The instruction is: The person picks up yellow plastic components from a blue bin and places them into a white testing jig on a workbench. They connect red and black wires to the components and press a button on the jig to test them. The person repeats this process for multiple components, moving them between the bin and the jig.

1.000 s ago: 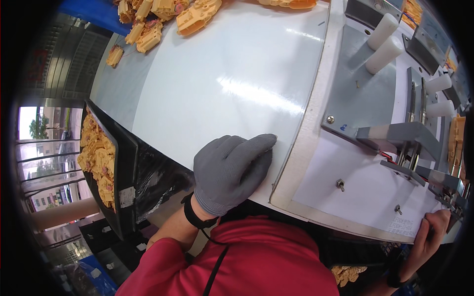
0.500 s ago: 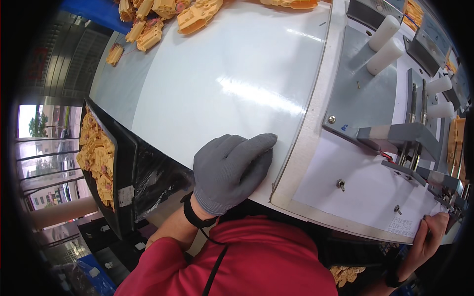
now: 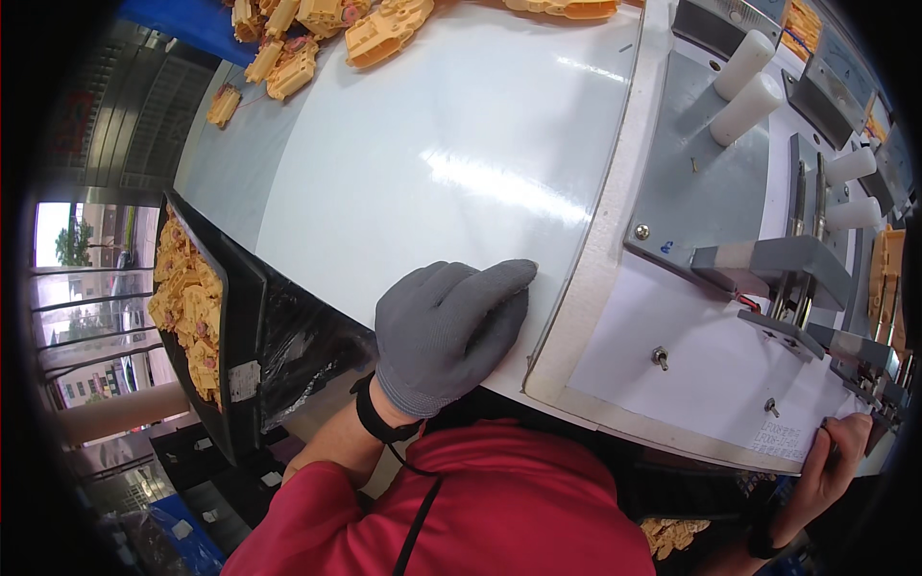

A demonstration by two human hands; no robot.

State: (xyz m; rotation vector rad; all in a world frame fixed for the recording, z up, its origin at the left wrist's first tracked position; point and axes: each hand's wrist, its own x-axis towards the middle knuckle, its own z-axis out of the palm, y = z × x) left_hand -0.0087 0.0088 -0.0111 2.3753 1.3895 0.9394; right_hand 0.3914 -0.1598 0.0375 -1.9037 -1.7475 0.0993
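Observation:
My left hand [image 3: 451, 331], in a grey knit glove, rests loosely curled on the white tabletop [image 3: 403, 182] near its front edge. The fingers are drawn in, and nothing shows in them. At the lower right, my bare right hand [image 3: 837, 456] is closed at the front corner of the white fixture board [image 3: 624, 365]. A metal mechanism stands beside its fingertips; what they grip, if anything, is hidden. Left of that hand, two toggle switches [image 3: 660, 358] stick up from the board. A grey clamp block [image 3: 768, 264] with metal rods sits behind them.
Orange plastic housings [image 3: 389, 34] lie along the tabletop's far side, some by a blue bin [image 3: 182, 24]. A black crate [image 3: 245, 317] of similar parts stands at the left. White cylindrical posts [image 3: 747, 108] rise from a grey plate [image 3: 696, 182] at the right.
The fixture at the right appears shifted very slightly left in the picture. Both hands keep practically the same place and pose.

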